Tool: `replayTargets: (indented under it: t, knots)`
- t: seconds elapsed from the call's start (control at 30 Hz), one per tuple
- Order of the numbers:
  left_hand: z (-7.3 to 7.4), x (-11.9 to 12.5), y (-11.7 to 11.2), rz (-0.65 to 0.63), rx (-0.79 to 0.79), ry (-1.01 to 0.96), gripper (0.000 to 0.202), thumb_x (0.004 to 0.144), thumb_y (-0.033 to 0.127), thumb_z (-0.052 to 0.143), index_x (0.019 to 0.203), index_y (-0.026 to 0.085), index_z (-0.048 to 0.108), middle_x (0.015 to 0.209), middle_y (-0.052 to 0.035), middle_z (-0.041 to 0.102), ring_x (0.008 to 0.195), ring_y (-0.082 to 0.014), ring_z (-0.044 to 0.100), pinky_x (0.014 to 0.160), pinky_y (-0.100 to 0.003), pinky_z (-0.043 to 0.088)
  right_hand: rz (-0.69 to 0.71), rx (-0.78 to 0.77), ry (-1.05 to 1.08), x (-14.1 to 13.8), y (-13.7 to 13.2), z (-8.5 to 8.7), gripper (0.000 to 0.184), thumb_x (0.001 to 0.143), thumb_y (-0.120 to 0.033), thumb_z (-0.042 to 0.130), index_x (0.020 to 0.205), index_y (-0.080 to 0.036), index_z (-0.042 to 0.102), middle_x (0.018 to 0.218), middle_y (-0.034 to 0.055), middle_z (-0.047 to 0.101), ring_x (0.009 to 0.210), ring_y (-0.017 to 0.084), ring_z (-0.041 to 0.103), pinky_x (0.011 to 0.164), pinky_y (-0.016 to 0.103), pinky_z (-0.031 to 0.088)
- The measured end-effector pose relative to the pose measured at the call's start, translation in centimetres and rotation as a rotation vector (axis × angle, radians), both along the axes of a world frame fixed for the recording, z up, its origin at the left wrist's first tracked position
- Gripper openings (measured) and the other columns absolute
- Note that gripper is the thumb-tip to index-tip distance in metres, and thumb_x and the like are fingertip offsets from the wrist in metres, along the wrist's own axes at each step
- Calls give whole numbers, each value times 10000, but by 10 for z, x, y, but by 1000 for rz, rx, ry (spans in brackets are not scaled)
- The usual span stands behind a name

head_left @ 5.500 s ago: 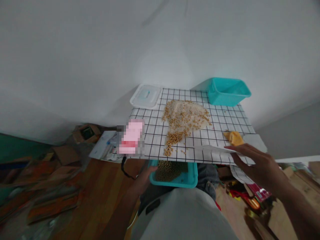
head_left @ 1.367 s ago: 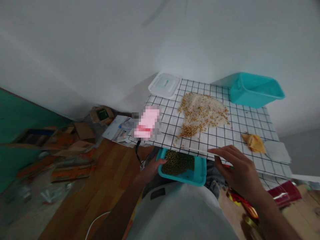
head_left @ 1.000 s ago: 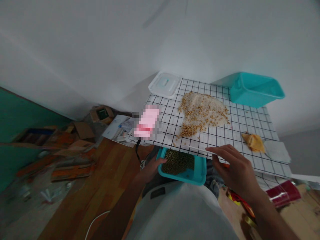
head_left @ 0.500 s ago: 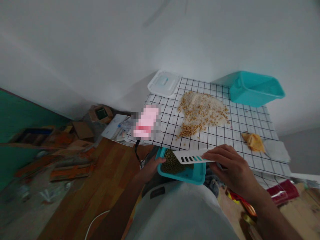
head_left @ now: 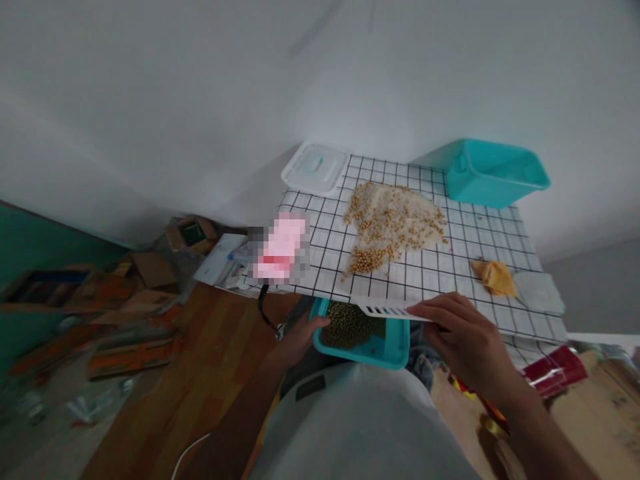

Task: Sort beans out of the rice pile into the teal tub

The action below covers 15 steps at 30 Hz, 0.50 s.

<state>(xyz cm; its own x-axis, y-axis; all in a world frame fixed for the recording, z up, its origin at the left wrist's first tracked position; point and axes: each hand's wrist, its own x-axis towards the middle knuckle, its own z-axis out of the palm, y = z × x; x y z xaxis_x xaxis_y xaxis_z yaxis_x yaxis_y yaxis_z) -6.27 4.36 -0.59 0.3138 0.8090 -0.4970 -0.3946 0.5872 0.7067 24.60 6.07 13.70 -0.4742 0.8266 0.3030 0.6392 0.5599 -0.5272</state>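
Currently, head view: pink object (head_left: 280,248) pixelated, any print unreadable. Right hand (head_left: 465,333) pinches slotted white scraper (head_left: 387,311) at gridded tabletop's (head_left: 320,250) front edge, nearer edge-on than half a second ago. Left hand (head_left: 299,341) grips turquoise tub (head_left: 365,359) of greenish beans (head_left: 350,327) below.

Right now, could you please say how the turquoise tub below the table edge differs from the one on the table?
The near tub is held by the left hand; the far tub stands untouched on the table. The near tub sits below the table edge, the far tub close to the wall. The near tub contains dark greenish grains; the far tub shows bare inner sides. Both are turquoise and open-topped.
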Motion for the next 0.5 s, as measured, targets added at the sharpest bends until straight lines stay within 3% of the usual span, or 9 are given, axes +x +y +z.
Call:
replayTargets:
  t: [0.1,0.33,0.5]
  knots:
    - [0,1,1,-5,-19,-3,447,856,294,636,1285,169,629,1219,-122,738,1152,-335,662,1020,-483,468,2,-4,12,10,-4,4,351,874,-95,618,1176,-271,653,1052,45,684,974,205,605,821,373,523]
    - [1,2,3,-7,-30,3,433,850,295,635,1270,188,645,1252,-100,732,1219,-328,631,1068,-464,443,-315,171,-3,38,13,2,334,847,-94,647,1128,-271,685,995,24,694,923,195,643,853,377,515]
    - [2,3,3,4,-32,9,456,838,292,645,1284,193,633,1265,-107,725,1225,-331,629,1057,-477,454,-255,118,-33,34,10,-3,290,867,-112,628,1108,-264,683,979,22,692,919,189,638,862,374,514]
